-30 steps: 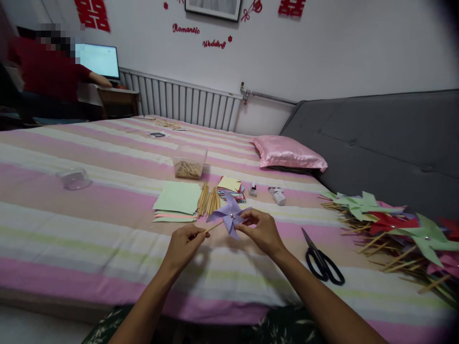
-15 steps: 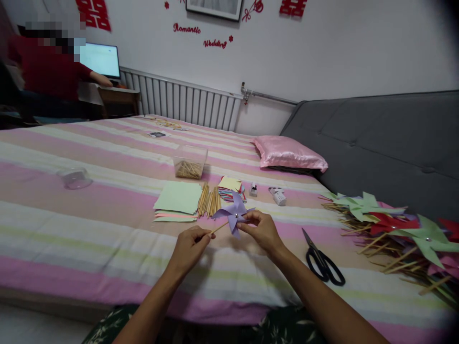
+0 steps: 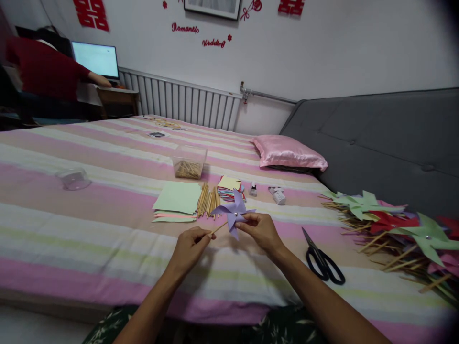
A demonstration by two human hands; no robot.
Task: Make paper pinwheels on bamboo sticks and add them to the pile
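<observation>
Purple paper pinwheel is sitting at centre frame, above the striped bed. Left hand is pinching its wooden stick; right hand is pinching a blade beside the hub. Black scissors are lying lower right.

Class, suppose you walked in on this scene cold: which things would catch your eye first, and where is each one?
First, the purple paper pinwheel at the centre, above the striped bed: the left hand pinches its wooden stick while the right hand touches a blade. Next, the heap of green, red and pink finished pinwheels at the right edge, with black scissors lying just left of it.
</observation>
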